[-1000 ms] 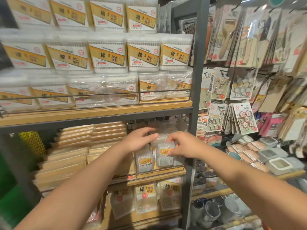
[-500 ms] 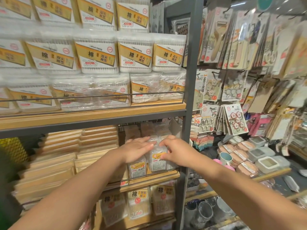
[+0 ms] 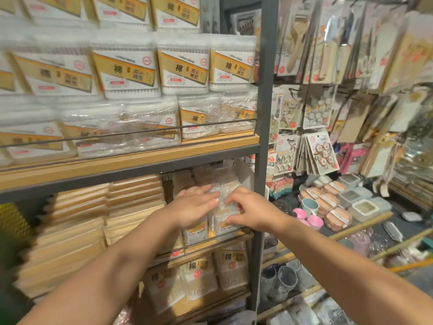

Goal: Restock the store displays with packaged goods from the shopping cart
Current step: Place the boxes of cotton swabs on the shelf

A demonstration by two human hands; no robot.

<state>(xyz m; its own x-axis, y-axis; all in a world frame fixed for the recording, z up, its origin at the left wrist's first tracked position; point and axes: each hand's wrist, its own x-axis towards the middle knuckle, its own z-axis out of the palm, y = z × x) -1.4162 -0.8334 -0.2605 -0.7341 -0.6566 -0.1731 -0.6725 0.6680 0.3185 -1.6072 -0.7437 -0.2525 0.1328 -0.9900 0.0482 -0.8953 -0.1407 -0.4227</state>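
We have both hands on the small clear packets [image 3: 220, 225] standing at the right end of the middle shelf [image 3: 243, 235], just left of the grey post [image 3: 261, 184]. Our left hand [image 3: 195, 208] lies flat, fingers straight, on the packets at nine o'clock of the right hand [image 3: 249, 211], whose curled fingers pinch a packet top. Cotton swab boxes [image 3: 182, 66] sit at twelve o'clock.

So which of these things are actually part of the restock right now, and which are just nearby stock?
In the job:
left hand
right hand
small clear packets under both hands
middle shelf

Just nearby:
cotton swab boxes above
flat tan packs
bagged swabs below
hanging carded goods
pink cups
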